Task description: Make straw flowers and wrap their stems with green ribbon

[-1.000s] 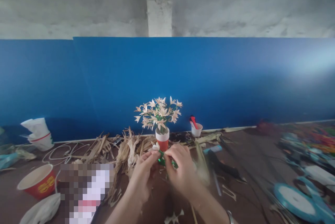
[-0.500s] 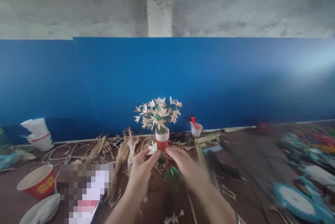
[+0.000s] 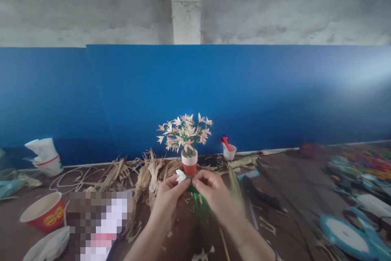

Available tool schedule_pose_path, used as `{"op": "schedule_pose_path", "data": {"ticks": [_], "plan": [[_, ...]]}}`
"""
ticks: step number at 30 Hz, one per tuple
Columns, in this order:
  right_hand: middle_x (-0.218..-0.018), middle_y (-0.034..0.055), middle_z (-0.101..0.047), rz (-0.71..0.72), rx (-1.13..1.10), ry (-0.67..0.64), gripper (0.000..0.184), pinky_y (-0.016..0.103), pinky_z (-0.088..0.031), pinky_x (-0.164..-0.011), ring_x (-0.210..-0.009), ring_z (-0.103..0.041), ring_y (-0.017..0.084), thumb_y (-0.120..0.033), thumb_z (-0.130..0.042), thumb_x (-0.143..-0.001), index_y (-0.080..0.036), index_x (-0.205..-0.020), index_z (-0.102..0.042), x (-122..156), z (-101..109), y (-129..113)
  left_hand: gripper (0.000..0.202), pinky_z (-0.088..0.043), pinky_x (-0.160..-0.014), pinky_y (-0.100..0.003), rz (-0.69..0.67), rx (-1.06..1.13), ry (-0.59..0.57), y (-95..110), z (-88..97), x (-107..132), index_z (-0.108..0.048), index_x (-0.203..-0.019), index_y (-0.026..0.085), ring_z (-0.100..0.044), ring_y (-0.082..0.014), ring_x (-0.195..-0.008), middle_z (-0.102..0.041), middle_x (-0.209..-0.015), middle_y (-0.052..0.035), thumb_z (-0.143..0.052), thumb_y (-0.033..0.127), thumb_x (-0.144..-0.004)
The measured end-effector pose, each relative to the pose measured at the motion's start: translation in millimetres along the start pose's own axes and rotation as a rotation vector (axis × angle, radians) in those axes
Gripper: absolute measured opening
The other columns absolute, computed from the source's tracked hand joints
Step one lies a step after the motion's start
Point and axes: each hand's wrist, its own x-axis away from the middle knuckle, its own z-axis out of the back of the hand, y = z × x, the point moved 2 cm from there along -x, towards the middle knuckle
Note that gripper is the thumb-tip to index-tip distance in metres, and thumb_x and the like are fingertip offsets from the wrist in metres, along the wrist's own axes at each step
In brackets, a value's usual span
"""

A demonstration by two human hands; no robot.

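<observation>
My left hand (image 3: 171, 191) is closed in a pinch on the base of a small white artificial flower (image 3: 181, 176), whose pointed petals show above the thumb. Beside it, my right hand (image 3: 213, 191) pinches a thin green strip (image 3: 193, 189) at the flower's base; blurred green hangs below the fingers. Just beyond both hands stands a red and white pot (image 3: 190, 166). It holds a bunch of cream artificial flowers (image 3: 188, 131) on green stems.
Dried corn husks (image 3: 152, 177) lie left of the pot. A white cup (image 3: 230, 153) with a red-handled tool stands behind right. A blue ribbon spool (image 3: 346, 232) lies at right front, a red paper bowl (image 3: 44, 214) at left. A blue panel (image 3: 195, 86) closes the back.
The white flower has turned in my left fingers, its petals now narrower to view. My right hand has come closer to the left, and the green strip shows more clearly between them.
</observation>
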Motion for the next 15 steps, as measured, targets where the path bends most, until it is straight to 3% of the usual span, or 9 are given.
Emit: {"op": "schedule_pose_path", "data": {"ticks": [7,12,15], "plan": [[-0.065,0.0004,-0.058,0.333,0.424,0.178,0.014,0.025,-0.037,-0.063,-0.064,-0.052,0.015,-0.020,-0.049,-0.079,-0.018,-0.066,-0.056,6.0,-5.1,4.8,0.026,-0.041,-0.044,-0.018,0.036,0.157,0.021,-4.6,-4.8,4.9,-0.069,-0.068,0.015,-0.056,-0.0097,-0.045,-0.063,-0.052,0.0019,-0.083,0.026,-0.049],[-0.064,0.0002,-0.057,0.305,0.351,0.185,0.015,0.024,-0.037,-0.059,-0.061,-0.051,0.014,-0.021,-0.048,-0.081,-0.018,-0.068,-0.053,5.8,-11.5,12.1,0.029,-0.046,-0.055,-0.019,-0.026,0.191,0.055,-8.5,-6.0,7.0,-0.070,-0.071,0.015,-0.060,-0.0119,-0.054,-0.067,-0.059,-0.0002,-0.083,0.026,-0.048],[-0.065,0.0011,-0.058,0.306,0.345,0.213,0.016,0.024,-0.037,-0.059,-0.062,-0.051,0.014,-0.022,-0.048,-0.082,-0.017,-0.067,-0.054,6.5,-14.0,13.4,0.031,-0.045,-0.052,-0.021,-0.077,0.109,0.085,-8.3,-3.9,7.1,-0.071,-0.075,0.015,-0.059,-0.0128,-0.051,-0.064,-0.055,0.0005,-0.082,0.030,-0.051]]}}
